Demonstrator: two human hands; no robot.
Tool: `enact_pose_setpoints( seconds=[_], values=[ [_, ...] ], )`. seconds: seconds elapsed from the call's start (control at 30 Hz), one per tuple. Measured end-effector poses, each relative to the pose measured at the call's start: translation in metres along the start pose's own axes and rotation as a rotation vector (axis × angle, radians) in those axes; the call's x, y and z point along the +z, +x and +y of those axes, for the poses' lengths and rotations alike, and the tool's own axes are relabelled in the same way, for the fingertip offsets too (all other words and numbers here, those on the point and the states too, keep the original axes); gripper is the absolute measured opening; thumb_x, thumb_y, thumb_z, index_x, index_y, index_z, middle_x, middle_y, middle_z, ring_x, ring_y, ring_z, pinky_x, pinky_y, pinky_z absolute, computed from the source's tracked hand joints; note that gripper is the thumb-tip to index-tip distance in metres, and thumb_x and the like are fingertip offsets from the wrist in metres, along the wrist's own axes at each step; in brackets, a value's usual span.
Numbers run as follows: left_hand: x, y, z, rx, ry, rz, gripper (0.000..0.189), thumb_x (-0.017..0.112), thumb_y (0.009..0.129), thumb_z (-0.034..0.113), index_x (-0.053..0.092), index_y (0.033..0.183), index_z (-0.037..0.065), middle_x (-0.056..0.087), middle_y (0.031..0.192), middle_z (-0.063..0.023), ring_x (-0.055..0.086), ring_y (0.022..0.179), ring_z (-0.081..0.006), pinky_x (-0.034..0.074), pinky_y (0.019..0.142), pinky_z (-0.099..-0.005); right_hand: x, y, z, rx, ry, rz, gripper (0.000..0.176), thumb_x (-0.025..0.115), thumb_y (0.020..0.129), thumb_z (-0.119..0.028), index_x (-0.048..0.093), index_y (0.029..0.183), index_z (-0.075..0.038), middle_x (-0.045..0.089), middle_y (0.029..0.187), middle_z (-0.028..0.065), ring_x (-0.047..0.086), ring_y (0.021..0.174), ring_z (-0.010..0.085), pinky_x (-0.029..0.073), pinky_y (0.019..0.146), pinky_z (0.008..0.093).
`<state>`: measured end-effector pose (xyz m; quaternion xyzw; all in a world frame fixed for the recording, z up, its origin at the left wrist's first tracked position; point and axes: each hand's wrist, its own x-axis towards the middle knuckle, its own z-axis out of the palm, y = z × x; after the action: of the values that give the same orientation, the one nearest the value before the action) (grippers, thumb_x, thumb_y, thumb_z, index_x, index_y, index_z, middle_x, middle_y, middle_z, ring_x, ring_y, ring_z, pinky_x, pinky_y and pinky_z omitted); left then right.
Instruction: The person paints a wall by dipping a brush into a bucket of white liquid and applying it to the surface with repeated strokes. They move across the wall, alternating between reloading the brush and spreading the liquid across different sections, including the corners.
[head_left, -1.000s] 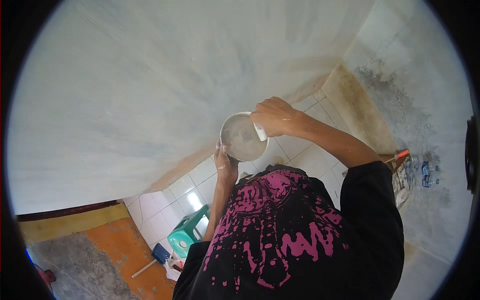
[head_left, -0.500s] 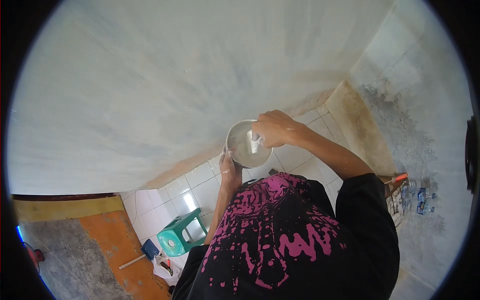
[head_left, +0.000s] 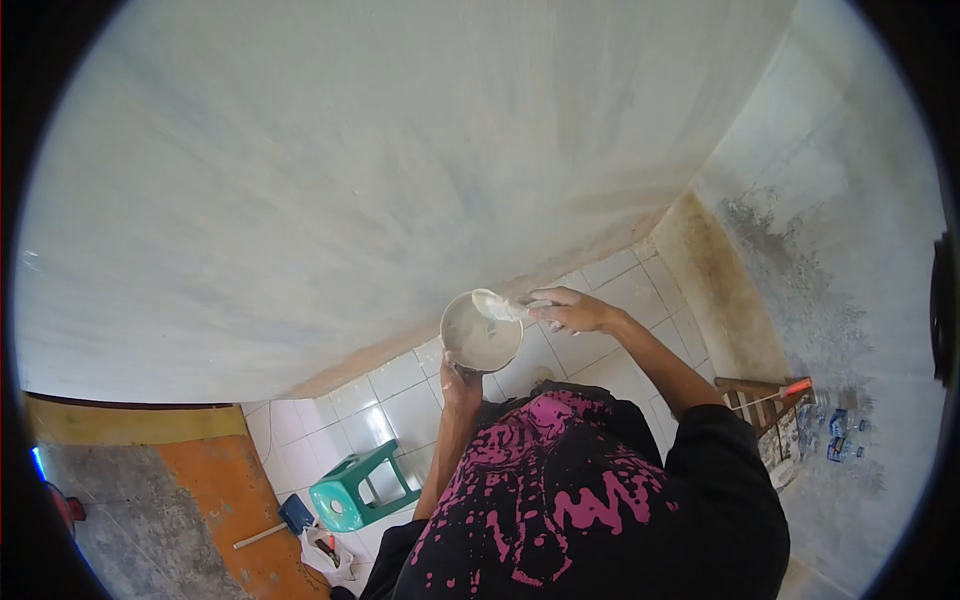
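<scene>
Left hand [head_left: 459,388] props round bucket [head_left: 519,349] at lower-left side, partly closed, fingers mostly hidden underneath; forearm upright. Bucket is held above floor [head_left: 585,352], near its edge along the wall [head_left: 330,200]. Probably light, stiff; grey paste [head_left: 475,345] could make it slick, so support from below. White-smeared tool [head_left: 503,308] overlaps rim; likely light, slippery, best gripped at right end, where right hand [head_left: 570,311] closes round it, forearm slanting down-right.

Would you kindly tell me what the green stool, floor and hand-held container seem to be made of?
Stool: probably moulded plastic, satiny, judging by its rounded, one-piece shape.
Floor: likely glazed ceramic tile, from the joint grid and bright reflection.
Container: possibly plastic, from its thin pale rim; finish unclear.
</scene>
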<state>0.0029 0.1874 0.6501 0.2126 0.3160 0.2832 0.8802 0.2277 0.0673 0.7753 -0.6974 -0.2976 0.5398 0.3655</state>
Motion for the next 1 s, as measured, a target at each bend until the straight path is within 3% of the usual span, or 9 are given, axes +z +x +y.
enact_pose_setpoints(
  seconds=[0.17, 0.37, 0.43, 0.5, 0.57, 0.63, 0.7, 0.93, 1.0],
  values=[
    [-0.041, 0.021, -0.017, 0.072, -0.011, 0.063, 0.053, 0.046, 0.091, 0.033, 0.043, 0.134, 0.003, 0.052, 0.130, -0.0155, 0.050, 0.122, -0.0332, 0.044, 0.100, -0.0486, -0.001, 0.051, 0.050, -0.187, 0.507, -0.157, 0.041, 0.054, 0.097, -0.031, 0.047, 0.129, -0.007, 0.047, 0.077, -0.0031, 0.040, 0.055, 0.0047, 0.033, 0.045, 0.0204],
    [-0.053, 0.003, -0.011, 0.311, 0.845, 0.043, 0.045, 0.040, 0.092, 0.026, 0.048, 0.129, 0.002, 0.053, 0.127, -0.0143, 0.052, 0.119, -0.0291, 0.044, 0.101, -0.0442, 0.006, 0.114, 0.045, -0.218, 0.673, 0.134, 0.023, 0.052, 0.097, -0.025, 0.052, 0.112, -0.009, 0.046, 0.074, -0.0036, 0.039, 0.052, 0.0041, 0.030, 0.042, 0.0220],
    [-0.046, -0.005, -0.005, 0.090, 0.075, 0.152, 0.049, 0.045, 0.085, 0.028, 0.049, 0.127, 0.003, 0.054, 0.126, -0.0142, 0.052, 0.118, -0.0300, 0.043, 0.100, -0.0448, 0.004, 0.141, 0.046, -0.172, 0.666, 0.222, 0.017, 0.051, 0.097, -0.024, 0.053, 0.107, -0.010, 0.046, 0.073, -0.0035, 0.038, 0.050, 0.0040, 0.030, 0.042, 0.0218],
    [-0.058, -0.017, -0.011, 0.222, 0.599, 0.208, 0.054, 0.047, 0.080, 0.029, 0.050, 0.127, 0.003, 0.055, 0.125, -0.0143, 0.052, 0.118, -0.0309, 0.042, 0.100, -0.0451, 0.006, 0.163, 0.037, -0.129, 0.672, 0.455, 0.014, 0.050, 0.096, -0.023, 0.054, 0.098, -0.009, 0.046, 0.071, -0.0026, 0.041, 0.053, 0.0043, 0.031, 0.042, 0.0230],
    [-0.084, -0.016, -0.017, 0.255, 0.546, 0.246, 0.053, 0.044, 0.081, 0.030, 0.051, 0.126, 0.004, 0.056, 0.123, -0.0137, 0.053, 0.118, -0.0299, 0.042, 0.100, -0.0449, 0.009, 0.185, 0.029, -0.087, 0.658, 0.522, 0.017, 0.050, 0.096, -0.024, 0.056, 0.098, -0.008, 0.047, 0.070, -0.0018, 0.043, 0.055, 0.0056, 0.033, 0.045, 0.0236],
    [-0.145, -0.023, -0.038, 0.154, -0.053, 0.313, 0.055, 0.054, 0.081, 0.020, 0.043, 0.132, 0.003, 0.052, 0.122, -0.0163, 0.051, 0.116, -0.0300, 0.040, 0.100, -0.0426, 0.015, 0.193, 0.014, -0.041, 0.646, 0.594, 0.021, 0.050, 0.097, -0.025, 0.058, 0.098, -0.006, 0.049, 0.070, -0.0010, 0.045, 0.057, 0.0069, 0.036, 0.048, 0.0242],
    [-0.255, 0.000, -0.068, 0.570, 0.798, 0.276, 0.064, 0.065, 0.078, 0.004, 0.033, 0.134, 0.001, 0.047, 0.119, -0.0178, 0.048, 0.112, -0.0286, 0.038, 0.098, -0.0403, 0.016, 0.176, -0.011, -0.375, 0.329, 0.723, 0.035, 0.050, 0.097, -0.032, 0.061, 0.106, 0.000, 0.062, 0.076, 0.0075, 0.058, 0.063, 0.0187, 0.045, 0.061, 0.0355],
    [-0.195, -0.050, -0.010, 0.443, 0.775, 0.310, 0.057, 0.064, 0.079, 0.009, 0.035, 0.129, 0.002, 0.047, 0.115, -0.0161, 0.049, 0.107, -0.0275, 0.039, 0.094, -0.0398, 0.008, 0.197, 0.014, -0.436, 0.408, 0.572, 0.048, 0.048, 0.098, -0.042, 0.066, 0.102, 0.002, 0.061, 0.073, 0.0065, 0.053, 0.067, 0.0125, 0.044, 0.063, 0.0304],
    [-0.182, -0.058, 0.005, 0.416, 0.757, 0.321, 0.055, 0.063, 0.079, 0.010, 0.036, 0.127, 0.003, 0.048, 0.113, -0.0156, 0.049, 0.105, -0.0272, 0.039, 0.093, -0.0396, 0.012, 0.224, 0.069, -0.315, 0.291, 0.579, 0.052, 0.049, 0.094, -0.047, 0.063, 0.110, 0.001, 0.067, 0.081, 0.0142, 0.067, 0.080, 0.0266, 0.049, 0.070, 0.0382]
  ],
)
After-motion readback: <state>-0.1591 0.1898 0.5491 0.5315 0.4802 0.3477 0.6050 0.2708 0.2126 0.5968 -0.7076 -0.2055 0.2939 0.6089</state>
